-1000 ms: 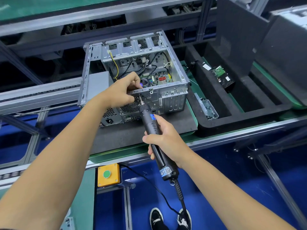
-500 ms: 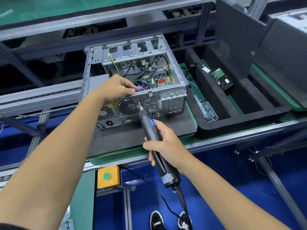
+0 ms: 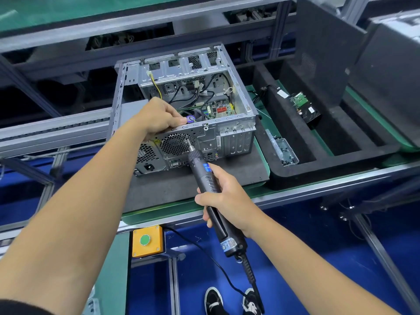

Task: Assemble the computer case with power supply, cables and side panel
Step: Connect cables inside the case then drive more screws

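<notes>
The computer case sat open side up on a dark foam mat around the middle of the frame, rear panel facing me, cables and motherboard showing inside. The step looked like driving screws into the back panel, probably the power supply's, though I couldn't make out the screw head itself.

The bit of the electric screwdriver was touching the panel at the right edge of the round fan grille. My take: keep the driver square to the panel, not angled like it was, push in firmly so the bit doesn't cam out, and hold the case from sliding on the foam.

Left hand was curled over the top rear edge of the case, thumb near a purple-capped part, bracing it. Right hand was wrapped around the driver's barrel mid-length, wrist low, tool pointing up and left, cord trailing to the bottom of the frame. A small screw tray sat just right of the case.
</notes>
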